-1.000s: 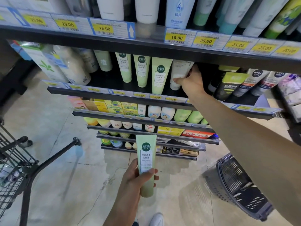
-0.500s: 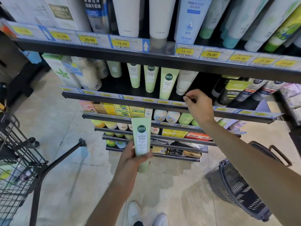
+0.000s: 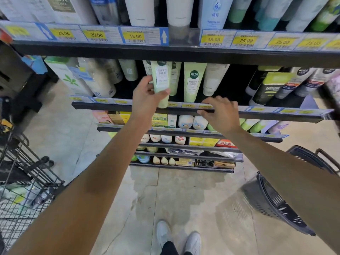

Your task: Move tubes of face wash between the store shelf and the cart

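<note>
Left hand [image 3: 147, 97] grip curled round pale green face wash tube [image 3: 161, 83], cap down, held at the second shelf [image 3: 266, 115] front edge beside matching green tubes [image 3: 193, 81]; right hand [image 3: 220, 113] grip loose, holding nothing, fingertips resting on shelf edge rail; wire cart [image 3: 22, 181] at lower left; dark basket [image 3: 276, 203] on floor at right.
</note>
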